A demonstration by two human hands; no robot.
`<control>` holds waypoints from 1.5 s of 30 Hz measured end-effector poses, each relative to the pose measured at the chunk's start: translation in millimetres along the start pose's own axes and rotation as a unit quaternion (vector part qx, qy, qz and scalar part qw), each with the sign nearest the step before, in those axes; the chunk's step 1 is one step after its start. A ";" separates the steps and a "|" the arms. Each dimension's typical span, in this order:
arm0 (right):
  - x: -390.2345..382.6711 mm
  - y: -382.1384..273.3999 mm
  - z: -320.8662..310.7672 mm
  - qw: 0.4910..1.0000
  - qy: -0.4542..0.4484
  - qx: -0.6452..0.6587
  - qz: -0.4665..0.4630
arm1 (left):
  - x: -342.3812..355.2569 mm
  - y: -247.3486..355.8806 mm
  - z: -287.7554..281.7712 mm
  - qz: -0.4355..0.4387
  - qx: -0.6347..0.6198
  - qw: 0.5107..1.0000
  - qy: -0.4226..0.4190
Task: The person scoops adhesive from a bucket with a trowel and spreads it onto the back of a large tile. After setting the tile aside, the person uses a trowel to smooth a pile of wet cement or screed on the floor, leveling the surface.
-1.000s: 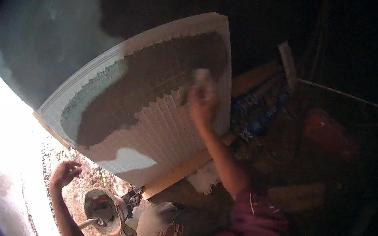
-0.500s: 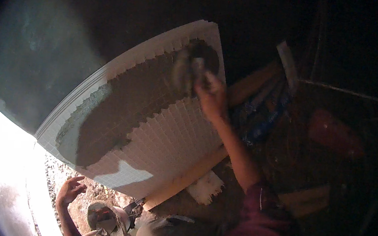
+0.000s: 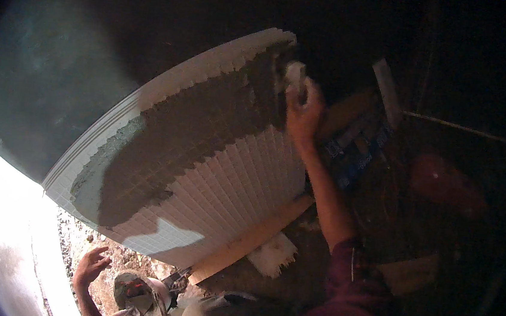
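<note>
Head view showed my right hand higher than half a second before, carried from the middle of the grey patch up to the top edge of the tilted mosaic tile sheet; it was clenched around a pale pad or sponge, pressed against the sheet's upper corner; by my reading the dark grout had been worked further toward that corner, while the lower right strip of white tiles stayed bare; my left hand hung low at the bottom left with fingers spread, holding nothing, near a small round pan of grey mix on the gritty floor; a pale wooden board lay along the sheet's lower edge, with a scrap of white material just beside it; right of my forearm sat a blue package with lighter patches, rectangular, its print too dim to read; farther right a reddish rounded object showed in deep shadow; I could not tell what it was.
</note>
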State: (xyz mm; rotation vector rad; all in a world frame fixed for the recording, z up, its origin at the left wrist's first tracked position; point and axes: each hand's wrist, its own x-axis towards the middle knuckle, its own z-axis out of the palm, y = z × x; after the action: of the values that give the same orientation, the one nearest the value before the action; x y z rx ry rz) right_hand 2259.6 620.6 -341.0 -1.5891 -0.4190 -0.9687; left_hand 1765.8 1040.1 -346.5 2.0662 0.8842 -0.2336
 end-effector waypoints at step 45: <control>14.1 -23.9 5.8 0.964 -0.133 0.087 0.214 | -79.3 -84.0 -29.7 -0.043 -0.065 0.993 0.086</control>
State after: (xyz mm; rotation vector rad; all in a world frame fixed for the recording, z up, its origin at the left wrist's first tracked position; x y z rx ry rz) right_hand 2252.8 629.1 -314.8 -1.5661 -0.3150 -0.3813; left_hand 1647.4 1055.3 -345.7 1.9502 1.0657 -0.0420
